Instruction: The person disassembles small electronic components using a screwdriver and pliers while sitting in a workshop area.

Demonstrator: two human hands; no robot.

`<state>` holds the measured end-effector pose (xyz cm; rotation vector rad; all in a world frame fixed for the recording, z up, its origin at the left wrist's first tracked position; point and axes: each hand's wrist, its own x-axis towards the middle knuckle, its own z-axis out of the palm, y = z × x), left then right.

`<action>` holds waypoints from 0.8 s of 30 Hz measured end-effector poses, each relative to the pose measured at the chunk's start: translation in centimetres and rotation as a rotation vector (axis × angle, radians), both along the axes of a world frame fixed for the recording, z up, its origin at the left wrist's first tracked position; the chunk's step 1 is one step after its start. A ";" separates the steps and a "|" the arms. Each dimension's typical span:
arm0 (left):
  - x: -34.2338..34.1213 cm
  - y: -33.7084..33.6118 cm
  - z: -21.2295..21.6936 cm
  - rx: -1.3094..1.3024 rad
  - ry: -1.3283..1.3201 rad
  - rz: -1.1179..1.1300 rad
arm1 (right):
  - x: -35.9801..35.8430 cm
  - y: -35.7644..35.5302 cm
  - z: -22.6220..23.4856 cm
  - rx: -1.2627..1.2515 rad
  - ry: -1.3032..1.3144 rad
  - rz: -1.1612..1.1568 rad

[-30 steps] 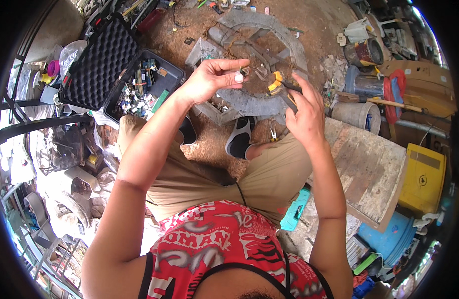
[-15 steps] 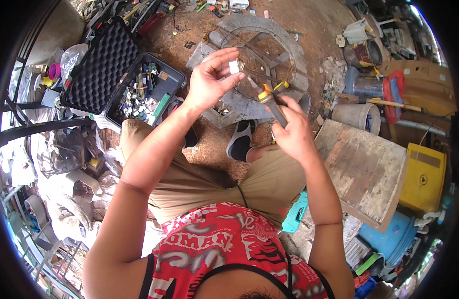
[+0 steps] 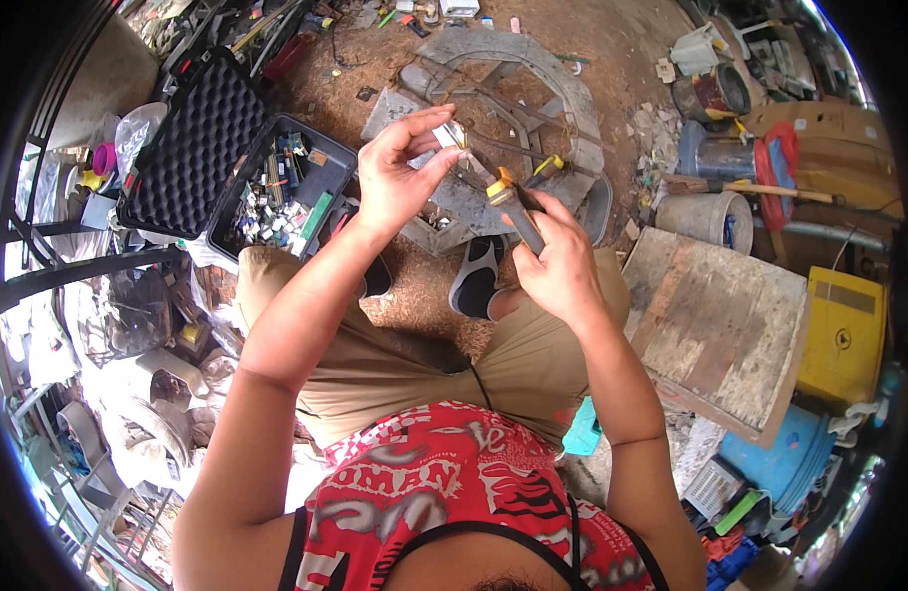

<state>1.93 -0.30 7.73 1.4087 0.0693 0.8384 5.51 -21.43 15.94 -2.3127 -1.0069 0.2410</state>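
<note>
Between the fingertips and thumb of my left hand (image 3: 395, 177) is a small white block-like piece (image 3: 450, 134) with bits of metal on it. My right hand (image 3: 562, 266) is wrapped round a hand tool (image 3: 520, 219) with a dark grey and yellow handle. The tool's narrow metal tip reaches up to the white piece, close to my left thumb; whether they touch I cannot tell. Both hands are raised in front of my knees, over a grey ring-shaped frame (image 3: 572, 108) on the ground.
At the left an open black case (image 3: 348, 163) with a foam-lined lid (image 3: 193, 148) holds many small parts. A second yellow-handled tool (image 3: 548, 167) lies on the frame. To the right are a worn wooden board (image 3: 715, 330), a yellow box (image 3: 843, 335) and a grey bucket (image 3: 695, 219).
Both hands have shifted a little left. The tool's tip has come nearer the white piece, which is now tilted.
</note>
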 end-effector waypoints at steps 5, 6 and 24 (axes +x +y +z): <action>-0.1 0.2 0.7 0.175 -0.011 0.061 | 0.1 -0.2 0.3 -0.046 0.011 -0.008; -0.2 0.3 0.8 0.212 -0.003 0.075 | 0.1 -0.2 0.3 -0.040 0.000 0.002; -0.8 -0.3 1.2 -0.338 0.056 -0.324 | 0.9 -0.6 -1.1 0.067 0.083 -0.060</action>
